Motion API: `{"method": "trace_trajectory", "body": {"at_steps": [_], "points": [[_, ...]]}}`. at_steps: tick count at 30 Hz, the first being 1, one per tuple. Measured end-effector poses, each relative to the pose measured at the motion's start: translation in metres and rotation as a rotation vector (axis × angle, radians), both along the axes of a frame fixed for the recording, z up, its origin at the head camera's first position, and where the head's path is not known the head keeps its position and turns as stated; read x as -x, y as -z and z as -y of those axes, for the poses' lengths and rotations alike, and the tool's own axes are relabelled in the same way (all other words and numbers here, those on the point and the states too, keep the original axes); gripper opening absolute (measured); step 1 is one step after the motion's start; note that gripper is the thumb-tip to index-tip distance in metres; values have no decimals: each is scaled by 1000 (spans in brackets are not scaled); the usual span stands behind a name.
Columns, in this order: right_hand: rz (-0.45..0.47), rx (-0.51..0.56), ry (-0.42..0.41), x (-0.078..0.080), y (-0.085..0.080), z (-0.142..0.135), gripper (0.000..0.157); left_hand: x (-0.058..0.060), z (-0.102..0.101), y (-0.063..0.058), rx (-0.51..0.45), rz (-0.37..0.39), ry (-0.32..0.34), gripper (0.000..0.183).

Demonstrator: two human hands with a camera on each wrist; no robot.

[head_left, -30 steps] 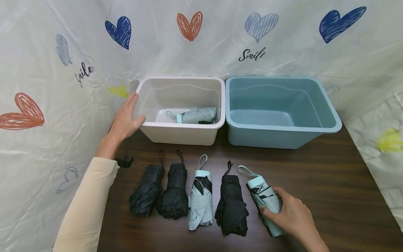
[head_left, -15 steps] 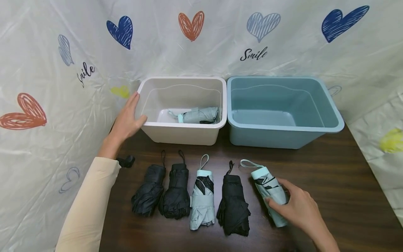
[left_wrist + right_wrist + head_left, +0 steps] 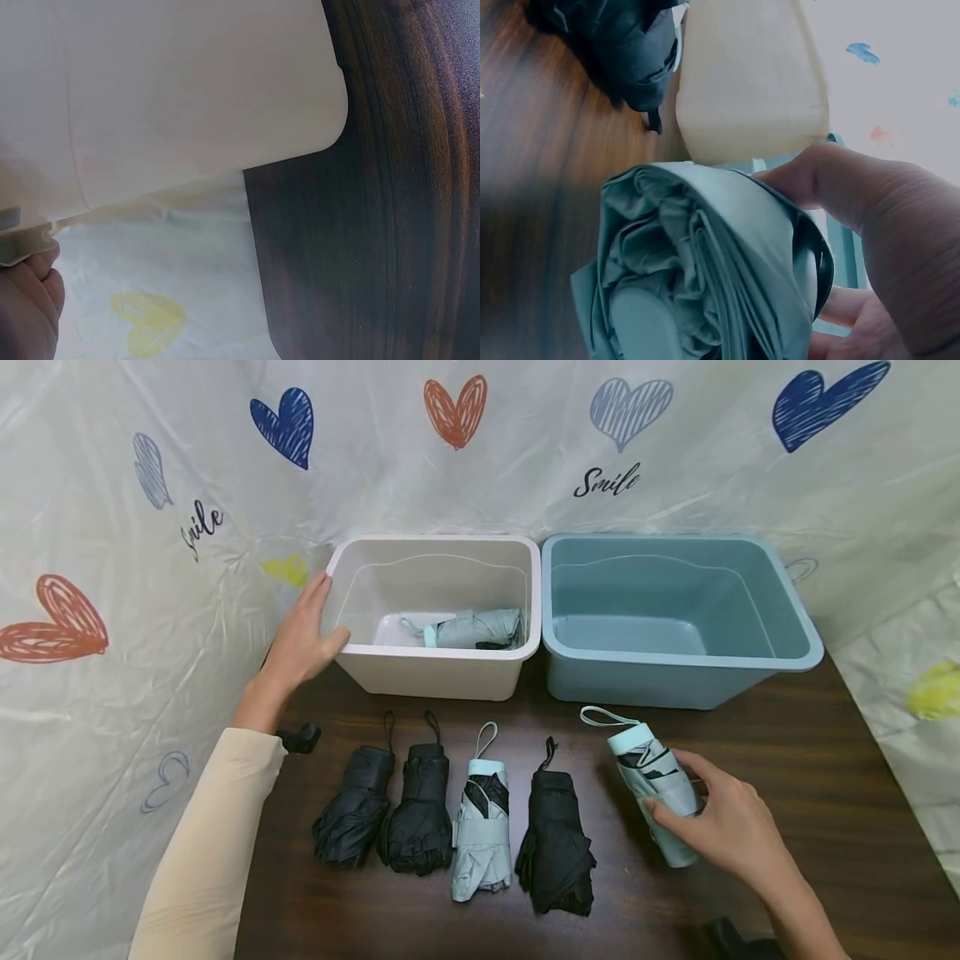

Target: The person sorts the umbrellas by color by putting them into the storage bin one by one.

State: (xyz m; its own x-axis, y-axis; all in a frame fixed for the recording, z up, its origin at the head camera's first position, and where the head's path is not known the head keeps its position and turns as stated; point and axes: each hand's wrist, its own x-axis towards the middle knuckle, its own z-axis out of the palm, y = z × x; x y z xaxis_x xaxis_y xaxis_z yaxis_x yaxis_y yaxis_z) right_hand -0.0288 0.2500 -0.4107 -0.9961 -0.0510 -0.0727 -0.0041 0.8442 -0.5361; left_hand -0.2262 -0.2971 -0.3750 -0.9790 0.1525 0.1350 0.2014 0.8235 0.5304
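My right hand grips a folded pale green umbrella around its middle, thumb on one side and fingers on the other. It is tilted above the table, its strap loop toward the blue bin. In the right wrist view the bunched fabric end of the umbrella faces the camera. My left hand holds the front left corner of the off-white bin, thumb over the rim. Another pale green umbrella lies inside that bin. Beside the bin stands a blue bin, with nothing visible inside.
On the dark wooden table lie a black umbrella, a second black umbrella, a pale green umbrella and a third black umbrella in a row. A white sheet with printed hearts hangs behind the bins.
My right hand has lifted the pale green umbrella off the table and carried it forward and slightly right, toward the blue bin. My left hand stays at the off-white bin.
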Motion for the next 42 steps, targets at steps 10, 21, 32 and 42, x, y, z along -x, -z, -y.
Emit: {"method": "trace_trajectory", "body": {"at_steps": [10,21,32,42], "points": [[-69,42,-44,9,-14,1,76,-2,-2,0,-7,6,2,89],[-114,52,-79,22,-33,6,77,-1,-2,0,-9,1,6,88],[-149,82,-86,33,-50,10,77,0,-3,3,-14,-18,6,88],[-221,90,-124,48,-65,13,73,1,0,5,-10,-23,1,89]]}}
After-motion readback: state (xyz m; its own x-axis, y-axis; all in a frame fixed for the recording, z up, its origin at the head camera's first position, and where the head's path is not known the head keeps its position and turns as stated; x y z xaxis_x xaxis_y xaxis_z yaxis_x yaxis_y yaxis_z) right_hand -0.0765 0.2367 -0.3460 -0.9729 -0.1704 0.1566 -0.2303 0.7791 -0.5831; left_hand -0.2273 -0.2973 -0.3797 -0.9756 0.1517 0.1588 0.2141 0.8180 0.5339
